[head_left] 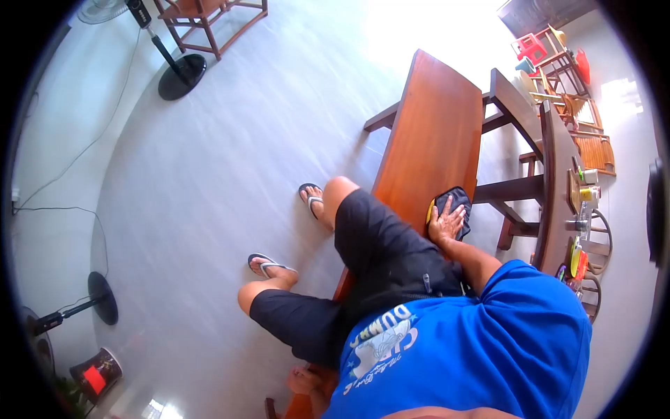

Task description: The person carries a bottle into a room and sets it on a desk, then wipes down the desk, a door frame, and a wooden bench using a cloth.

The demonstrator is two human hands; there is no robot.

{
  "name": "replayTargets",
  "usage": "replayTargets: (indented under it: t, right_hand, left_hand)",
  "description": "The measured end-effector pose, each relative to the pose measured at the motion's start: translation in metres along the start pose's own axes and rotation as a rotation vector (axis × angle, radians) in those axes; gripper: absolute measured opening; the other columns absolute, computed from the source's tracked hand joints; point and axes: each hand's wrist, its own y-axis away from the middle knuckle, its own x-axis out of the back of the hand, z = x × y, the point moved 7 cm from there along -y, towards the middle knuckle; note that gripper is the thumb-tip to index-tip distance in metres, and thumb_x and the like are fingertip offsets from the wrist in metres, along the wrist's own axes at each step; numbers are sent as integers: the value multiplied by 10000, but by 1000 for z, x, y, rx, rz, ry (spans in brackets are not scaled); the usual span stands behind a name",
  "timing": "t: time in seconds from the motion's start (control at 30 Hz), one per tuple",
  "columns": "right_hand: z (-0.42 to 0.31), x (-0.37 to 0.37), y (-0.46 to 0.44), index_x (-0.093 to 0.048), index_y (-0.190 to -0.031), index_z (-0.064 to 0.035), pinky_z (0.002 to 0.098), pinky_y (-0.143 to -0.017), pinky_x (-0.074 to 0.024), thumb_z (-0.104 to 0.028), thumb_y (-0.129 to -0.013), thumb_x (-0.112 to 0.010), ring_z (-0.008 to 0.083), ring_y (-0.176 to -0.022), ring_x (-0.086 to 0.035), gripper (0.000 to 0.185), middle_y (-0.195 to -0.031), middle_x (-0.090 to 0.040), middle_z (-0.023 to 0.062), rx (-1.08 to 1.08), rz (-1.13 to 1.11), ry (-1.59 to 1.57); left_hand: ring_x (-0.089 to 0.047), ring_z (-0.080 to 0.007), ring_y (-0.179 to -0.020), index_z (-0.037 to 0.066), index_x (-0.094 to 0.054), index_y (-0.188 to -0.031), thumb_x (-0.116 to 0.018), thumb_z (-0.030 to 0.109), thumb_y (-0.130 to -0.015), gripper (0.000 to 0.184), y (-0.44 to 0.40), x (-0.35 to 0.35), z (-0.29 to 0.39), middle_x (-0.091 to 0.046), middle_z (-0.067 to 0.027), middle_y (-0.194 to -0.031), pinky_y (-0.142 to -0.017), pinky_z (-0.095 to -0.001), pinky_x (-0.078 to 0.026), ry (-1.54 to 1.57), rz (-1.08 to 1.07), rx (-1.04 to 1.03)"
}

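Note:
My right hand (447, 221) lies flat, fingers somewhat spread, on a black cloth-like item with yellow along one edge (458, 197); whether it is a cloth or a pouch I cannot tell. Under it is the reddish-brown wooden bench (436, 119) that I sit on. Low in the view, my left hand (304, 380) rests at the bench beside my thigh. Its fingers look curled, and what is in them, if anything, I cannot make out.
A dark wooden table (555, 188) with cups and small items stands right of the bench. Stools and chairs (569, 77) are stacked beyond. Two fan bases (183, 77) and trailing cords lie along the left wall, with a red-marked bin (95, 373) near the lower corner.

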Motion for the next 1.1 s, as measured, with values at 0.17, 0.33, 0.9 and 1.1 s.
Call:
replayTargets:
  t: [0.17, 0.33, 0.9, 1.1]
  right_hand:
    - [-26, 17, -42, -173, -1651, -205, 615, -1200, -137, -584, -969, -499, 531, -1513, -114, 846, -1621, -131, 377, 403, 38, -31]
    - [-82, 93, -30, -385, -1586, -256, 610, -1221, -68, -609, -950, -522, 497, -1543, -55, 740, -1657, -134, 311, 945, -5, -215]
    - [-263, 127, -333, -652, -1339, -121, 527, -1239, -156, -561, -986, -475, 376, -1529, -243, 591, -1572, -424, 195, 1131, 130, -280]
    - [-285, 115, -454, -601, -1408, -205, 552, -1249, -126, -598, -1003, -365, 343, -1562, -166, 611, -1649, -328, 87, 884, 157, -118]
  left_hand:
    - [-630, -362, -1176, -55, -608, -1281, -500, 533, -994, 664, -11, -41, -14, -676, -241, -1201, -986, -456, -506, -100, 52, -421]
    - [-612, -377, -1196, -55, -559, -1335, -461, 533, -1006, 682, -8, 22, 21, -641, -243, -1264, -994, -463, -504, -2, 109, 174]
    - [-395, -464, -1383, 33, -321, -1536, -685, 375, -901, 808, -141, 233, 301, -417, -336, -1466, -1148, -501, -365, 138, 350, 93]
    - [-416, -462, -1359, 51, -348, -1516, -686, 386, -890, 786, -150, 236, 313, -444, -320, -1449, -1117, -507, -398, 35, 311, 181]
